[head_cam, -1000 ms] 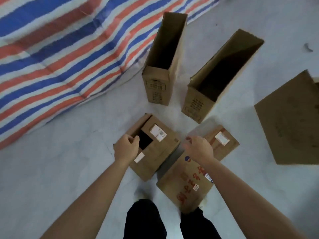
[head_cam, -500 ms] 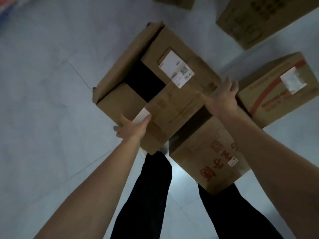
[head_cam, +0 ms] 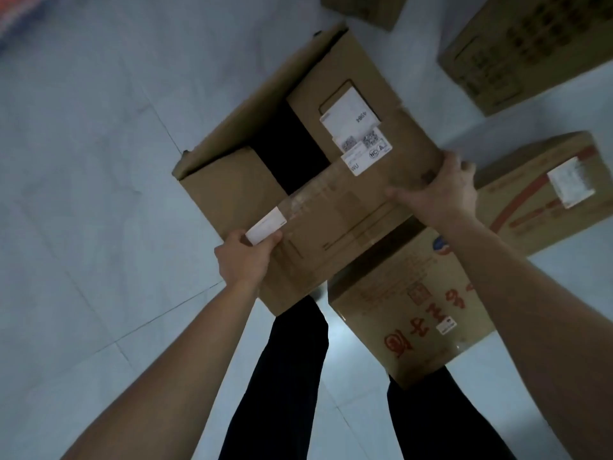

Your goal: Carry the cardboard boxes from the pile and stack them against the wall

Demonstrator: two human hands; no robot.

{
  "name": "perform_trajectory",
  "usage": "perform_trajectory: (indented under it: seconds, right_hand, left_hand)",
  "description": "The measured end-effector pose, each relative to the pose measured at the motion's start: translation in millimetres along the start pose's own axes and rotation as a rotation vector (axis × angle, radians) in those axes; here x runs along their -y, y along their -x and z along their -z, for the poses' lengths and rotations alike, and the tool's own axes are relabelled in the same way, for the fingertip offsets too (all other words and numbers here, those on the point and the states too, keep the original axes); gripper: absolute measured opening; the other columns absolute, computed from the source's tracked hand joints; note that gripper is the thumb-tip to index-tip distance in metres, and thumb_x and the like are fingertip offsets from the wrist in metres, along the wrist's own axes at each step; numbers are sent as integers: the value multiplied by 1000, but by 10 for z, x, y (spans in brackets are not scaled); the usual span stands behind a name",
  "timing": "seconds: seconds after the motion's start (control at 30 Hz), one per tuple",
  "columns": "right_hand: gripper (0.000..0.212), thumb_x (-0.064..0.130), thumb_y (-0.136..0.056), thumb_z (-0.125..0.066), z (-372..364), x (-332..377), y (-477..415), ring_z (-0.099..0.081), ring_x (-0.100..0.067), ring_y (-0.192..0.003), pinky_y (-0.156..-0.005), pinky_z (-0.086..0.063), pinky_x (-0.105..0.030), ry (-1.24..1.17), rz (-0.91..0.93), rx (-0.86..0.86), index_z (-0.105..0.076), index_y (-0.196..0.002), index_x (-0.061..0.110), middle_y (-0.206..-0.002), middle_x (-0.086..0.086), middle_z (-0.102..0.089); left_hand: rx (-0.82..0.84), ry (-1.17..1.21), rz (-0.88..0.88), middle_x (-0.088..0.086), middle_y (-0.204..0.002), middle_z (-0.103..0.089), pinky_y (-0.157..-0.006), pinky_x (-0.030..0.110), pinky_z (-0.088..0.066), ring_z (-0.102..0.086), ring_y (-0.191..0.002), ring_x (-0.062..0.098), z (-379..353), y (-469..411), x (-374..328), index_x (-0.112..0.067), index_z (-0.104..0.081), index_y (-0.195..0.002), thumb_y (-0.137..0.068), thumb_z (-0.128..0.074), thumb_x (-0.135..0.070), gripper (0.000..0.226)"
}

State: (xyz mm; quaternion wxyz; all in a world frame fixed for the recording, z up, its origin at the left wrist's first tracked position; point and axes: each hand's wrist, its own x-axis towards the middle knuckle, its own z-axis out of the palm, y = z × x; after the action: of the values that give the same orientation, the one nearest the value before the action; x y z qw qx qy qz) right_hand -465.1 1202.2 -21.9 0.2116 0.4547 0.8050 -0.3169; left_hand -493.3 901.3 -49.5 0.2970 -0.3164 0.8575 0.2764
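A brown cardboard box (head_cam: 335,210) with white labels and a dark gap between its top flaps fills the middle of the view. My left hand (head_cam: 243,258) grips its near left edge by a small white sticker. My right hand (head_cam: 442,192) clasps its right edge, fingers curled over the side. Under its near corner lies a second box with red characters (head_cam: 428,313). To the right, a box with a red stripe (head_cam: 544,194) rests on the floor.
A printed box (head_cam: 524,51) stands at the top right and another box's corner (head_cam: 365,8) shows at the top edge. Pale floor tiles (head_cam: 89,194) spread to the left. My dark trouser legs (head_cam: 285,386) stand below the boxes.
The view dropped from the whole pile and striped tarp onto one box. Both hands shifted from the box tops to grip the labelled box's two sides, and it now appears closer.
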Motion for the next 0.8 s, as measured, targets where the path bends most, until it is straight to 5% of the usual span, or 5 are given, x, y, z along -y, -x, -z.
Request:
perform_trajectory:
  seconds: [0.2,0.37,0.6,0.8]
  right_hand:
    - [109,51,-70,-88,1040,548,863,-50,-37,-129,-107,-42,-47,-67,169,-72,-30,-153,12,-147,-13,-37]
    - [111,56,-66,-88,2071,1137,2038,-48,-38,-130,-107,-41,-50,-171,412,-123,-32,-149,7,-144,-14,-40]
    - [104,48,-66,-91,2655,1778,4015,-48,-35,-131,-106,-39,-43,-336,747,-39,-38,-144,3,-141,-15,-47]
    - [104,51,-61,-92,2386,2037,5643,-55,-32,-123,-100,-46,-44,-375,972,13,-41,-142,10,-138,-10,-51]
  left_hand:
    - [-129,125,-103,4,-119,-58,-76,32,-46,-57,-88,20,974,908,-537,-20,-64,-116,-67,-84,-54,63]
    - [-369,331,-182,1,-115,-63,-77,34,-52,-62,-89,20,2200,2218,-686,-25,-66,-112,-64,-86,-52,59]
    - [-722,467,-146,5,-114,-56,-83,38,-53,-56,-78,20,3815,3950,42,-24,-64,-111,-65,-85,-52,58]
    - [-897,623,-123,5,-112,-59,-85,43,-55,-64,-85,24,4834,4820,1290,-29,-63,-99,-64,-86,-48,46]
